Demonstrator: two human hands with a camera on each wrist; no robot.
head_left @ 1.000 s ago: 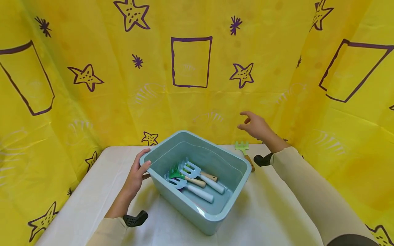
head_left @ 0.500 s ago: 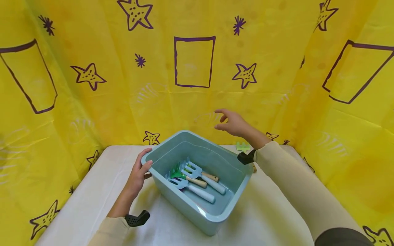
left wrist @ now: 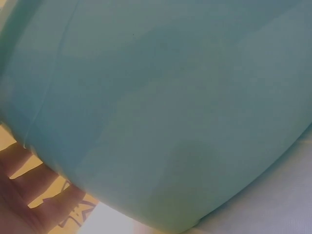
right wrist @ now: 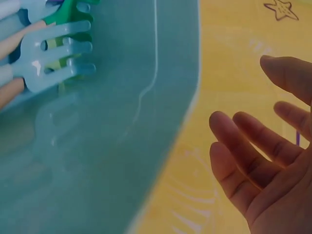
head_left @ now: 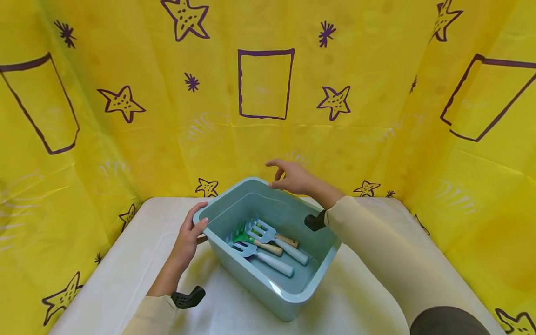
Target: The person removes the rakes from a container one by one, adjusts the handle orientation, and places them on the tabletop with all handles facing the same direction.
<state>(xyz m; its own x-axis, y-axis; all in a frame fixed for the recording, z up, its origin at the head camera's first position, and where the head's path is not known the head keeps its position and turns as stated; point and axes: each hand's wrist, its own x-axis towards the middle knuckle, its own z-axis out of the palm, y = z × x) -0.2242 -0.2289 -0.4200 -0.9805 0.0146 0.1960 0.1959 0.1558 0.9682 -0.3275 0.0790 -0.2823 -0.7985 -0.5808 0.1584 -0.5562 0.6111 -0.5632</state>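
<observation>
A grey-blue plastic bin (head_left: 255,288) sits askew on the table. My left hand (head_left: 186,237) grips its left corner, thumb over the rim and fingers (left wrist: 39,180) against the outer wall. Inside lie several small garden hand forks: a light blue one (head_left: 261,231), another light blue one (head_left: 272,264) nearer me, and a green one (head_left: 243,236) with a wooden handle. A second wooden handle (head_left: 289,241) pokes out from beneath; its head is mostly covered. Over the bin's far rim, my right hand (head_left: 293,179) hovers with loosely bent fingers, holding nothing.
White cloth covers the table (head_left: 138,260). Yellow sheeting (head_left: 268,139) with purple drawings encloses it at the back and both sides. Black straps with camera mounts (head_left: 188,298) sit on both wrists.
My right hand has moved left and lower, from beyond the bin's right side to above its far rim. A light green fork behind the bin is now hidden. The left hand keeps its grip.
</observation>
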